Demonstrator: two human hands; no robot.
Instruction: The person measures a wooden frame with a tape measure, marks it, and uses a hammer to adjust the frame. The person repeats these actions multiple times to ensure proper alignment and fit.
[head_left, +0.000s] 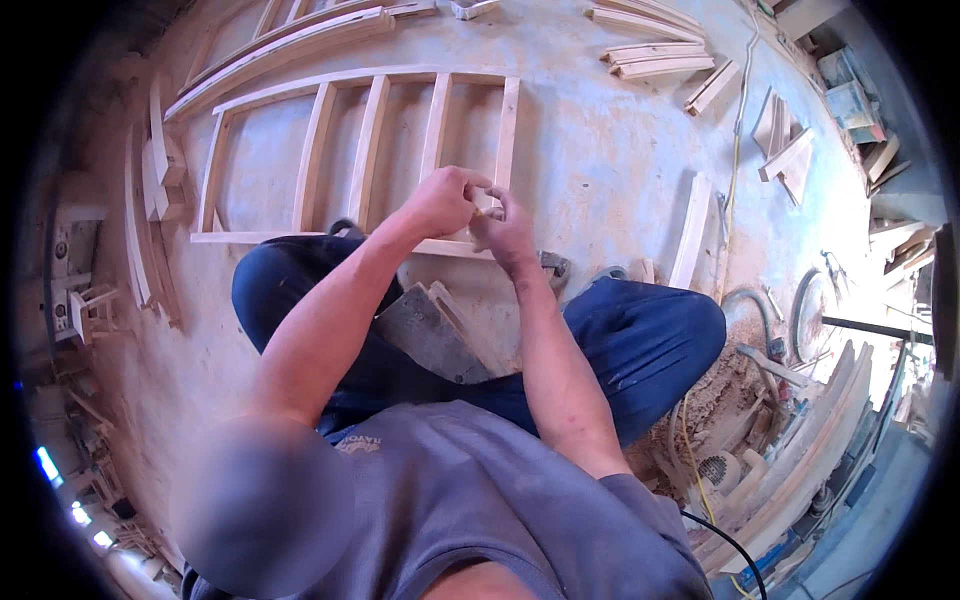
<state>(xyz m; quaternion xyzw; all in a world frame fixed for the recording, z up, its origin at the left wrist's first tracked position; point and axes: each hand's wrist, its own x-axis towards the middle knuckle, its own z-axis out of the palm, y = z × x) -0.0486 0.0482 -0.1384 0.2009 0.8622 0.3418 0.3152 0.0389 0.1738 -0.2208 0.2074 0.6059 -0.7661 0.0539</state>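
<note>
Left hand (443, 203), right hand (507, 233): close together over wooden frame (369, 150); grip closure, I cannot tell; advised: wrists steady, fingertip movements small, frame unshifted

I wear a greyish-purple, short-sleeved shirt (470, 490) with a small pale print (360, 443) on the chest and dark-blue trousers (650, 340); my left hand (440, 200) and right hand (506, 236) are bare.
</note>
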